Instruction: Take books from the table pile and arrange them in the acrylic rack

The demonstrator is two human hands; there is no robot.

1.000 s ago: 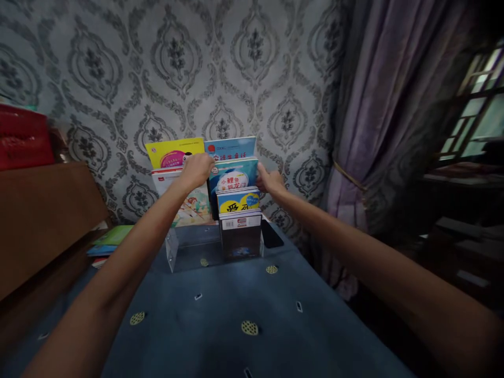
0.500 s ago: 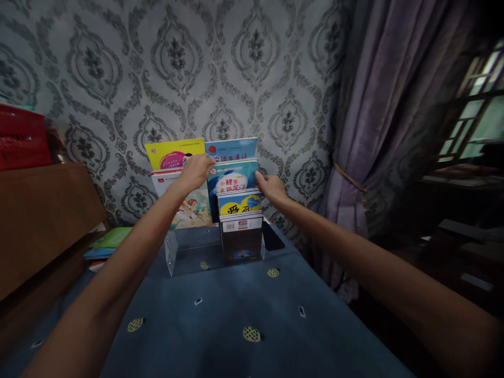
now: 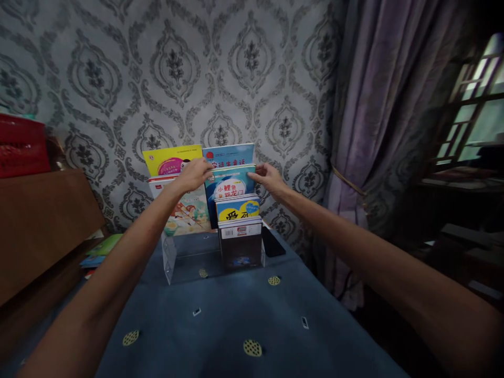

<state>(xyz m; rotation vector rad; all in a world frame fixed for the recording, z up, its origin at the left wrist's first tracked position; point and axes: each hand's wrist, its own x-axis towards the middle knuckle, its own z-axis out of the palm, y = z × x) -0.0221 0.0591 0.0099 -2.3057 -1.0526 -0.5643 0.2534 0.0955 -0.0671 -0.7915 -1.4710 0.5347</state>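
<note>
A teal picture book [image 3: 231, 185] stands in a clear stepped book stand [image 3: 168, 260]. My left hand [image 3: 194, 174] has its fingers closed at the book's upper left corner. At the upper right corner, my right hand [image 3: 269, 177] pinches the book between thumb and fingers. Behind it rises a light-blue book [image 3: 229, 153]. A yellow book [image 3: 173, 156] and a white illustrated book [image 3: 189, 210] stand to the left, partly covered by my left hand and forearm. In front are a blue-and-yellow book [image 3: 238, 210] and a dark book [image 3: 241, 252].
The stand rests on a dark-blue patterned cloth [image 3: 220, 331]. Behind its right side lies a black flat object [image 3: 273, 244]. A brown box [image 3: 47, 220] with a red container [image 3: 23, 147] on top and several stacked books [image 3: 103, 245] are at left. A purple curtain [image 3: 366, 115] hangs at right.
My right hand has shifted up along the teal book's right edge to its top corner. My left hand stays at the upper left corner. The view has tilted slightly.
</note>
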